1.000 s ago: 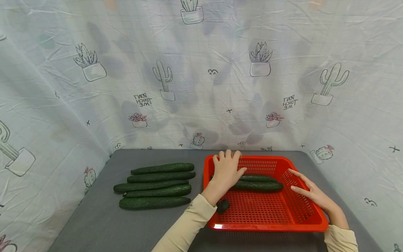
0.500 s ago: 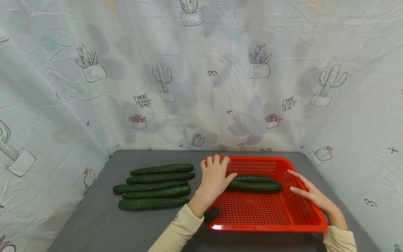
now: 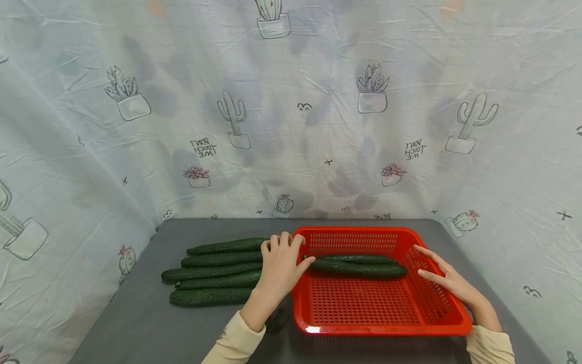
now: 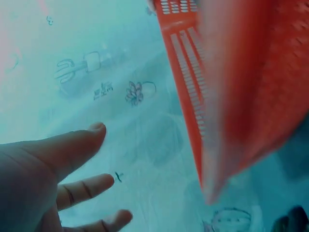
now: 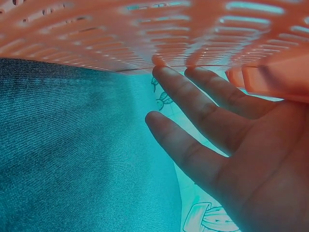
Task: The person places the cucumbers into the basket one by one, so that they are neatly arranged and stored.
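Observation:
My left hand (image 3: pixel 281 265) hovers between the cucumbers (image 3: pixel 213 273) and the left rim of a red plastic basket (image 3: pixel 364 330). Its fingers are spread and hold nothing, as the left wrist view also shows. On the grey table, several dark green cucumbers lie side by side; the hand hides their right ends. Inside the basket, more cucumbers (image 3: pixel 359 268) lie along the far side. My right hand (image 3: pixel 454 283) holds the basket's right side, thumb and forefinger over the wall. In the right wrist view, other fingers (image 5: pixel 193 101) reach under the slotted red plastic.
A pale cloth (image 3: pixel 291 126) printed with cacti hangs behind and at both sides of the grey table (image 3: pixel 136 323). Below my left wrist a dark thing (image 3: pixel 277 321) shows beside the basket; what it is cannot be made out.
My left hand has moved left, out from over the basket, past its rim toward the cucumbers on the table. The dark thing below that wrist shifted left with it. My right hand has stayed put.

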Available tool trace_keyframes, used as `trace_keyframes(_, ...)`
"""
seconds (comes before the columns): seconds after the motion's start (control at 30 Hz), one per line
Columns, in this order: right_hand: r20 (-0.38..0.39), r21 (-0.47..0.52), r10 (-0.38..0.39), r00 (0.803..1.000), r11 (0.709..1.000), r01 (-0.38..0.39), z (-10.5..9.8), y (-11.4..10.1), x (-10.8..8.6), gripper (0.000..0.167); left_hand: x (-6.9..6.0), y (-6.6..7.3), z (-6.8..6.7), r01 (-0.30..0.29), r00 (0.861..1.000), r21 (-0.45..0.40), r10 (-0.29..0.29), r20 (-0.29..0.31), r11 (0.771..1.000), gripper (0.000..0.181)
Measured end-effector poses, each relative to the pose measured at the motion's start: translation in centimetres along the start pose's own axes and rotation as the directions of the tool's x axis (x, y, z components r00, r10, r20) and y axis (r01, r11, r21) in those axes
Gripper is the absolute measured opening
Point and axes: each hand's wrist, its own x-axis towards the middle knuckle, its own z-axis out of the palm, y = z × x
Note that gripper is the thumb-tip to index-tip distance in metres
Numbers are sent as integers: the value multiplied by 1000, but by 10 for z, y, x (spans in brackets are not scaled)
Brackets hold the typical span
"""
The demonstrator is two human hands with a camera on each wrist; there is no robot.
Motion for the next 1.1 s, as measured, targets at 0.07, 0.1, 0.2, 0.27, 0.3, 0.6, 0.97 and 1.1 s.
trace_keyframes(0.07, -2, 1, -1, 1000, 1000, 2, 0, 0, 0, 59, -5, -7, 0, -6, 1000, -13, 6, 2, 1000, 40)
trace_keyframes(0.1, -1, 0, -3, 1000, 1000, 3, 0, 0, 1, 59, -7, -11, 0, -9, 1000, -17, 9, 4, 1000, 41)
trace_keyframes(0.2, 0, -2, -8, 1000, 1000, 8, 0, -1, 0, 59, -13, -21, 1, -15, 1000, -24, 15, 2, 1000, 44)
trace_keyframes(0.27, -1, -2, -9, 1000, 1000, 9, 0, -2, 0, 59, -16, -27, 3, -13, 1000, -21, 13, -4, 1000, 46)
trace_keyframes(0.3, -2, -5, -10, 1000, 1000, 10, 0, -3, 0, 59, -18, -30, 4, -12, 1000, -29, 12, -5, 1000, 46)
trace_keyframes(0.6, -7, -1, -26, 1000, 1000, 26, 1, -7, 1, 59, -38, -64, 15, 13, 1000, -81, -11, 23, 997, 42)
trace_keyframes(0.97, -5, 9, -26, 1000, 1000, 26, 0, -6, 1, 59, -69, -107, 24, 71, 997, 1, -71, 39, 997, 43)
trace_keyframes(1.1, -4, 6, -24, 1000, 1000, 24, 0, -5, 1, 59, -83, -122, 27, 95, 993, 24, -96, 63, 995, 44)
